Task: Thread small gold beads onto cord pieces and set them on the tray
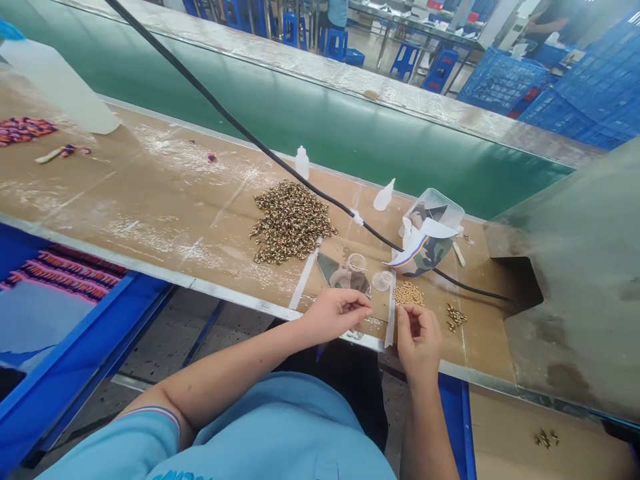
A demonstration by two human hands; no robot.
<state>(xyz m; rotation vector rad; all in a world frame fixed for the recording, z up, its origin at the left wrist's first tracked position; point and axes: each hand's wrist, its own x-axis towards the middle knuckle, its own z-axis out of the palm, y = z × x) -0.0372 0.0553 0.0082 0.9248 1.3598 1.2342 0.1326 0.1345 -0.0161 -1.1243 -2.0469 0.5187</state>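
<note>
We record the setting as a factory assembly floor: green conveyor belt (320, 113), stacked blue plastic crates (505, 80), blue stools (405, 60), further workbenches (415, 17) behind.

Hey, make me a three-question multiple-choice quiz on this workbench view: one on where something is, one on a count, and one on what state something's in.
1. Where on the brown bench is the heap of speckled beads?
A. Right of the right hand
B. Under the left hand
C. Beyond the left hand

2. How many small clear cups lie just beyond the hands?
A. One
B. Two
C. Five

3. How are the left hand and right hand posed?
A. Raised, fingertips pinched
B. Flat, palms down
C. Balled into fists

Answers:
1. C, the heap lies on the far side of the left hand.
2. B, two cups show near each other.
3. A, both hands are lifted, with fingertips pinched together.
</note>
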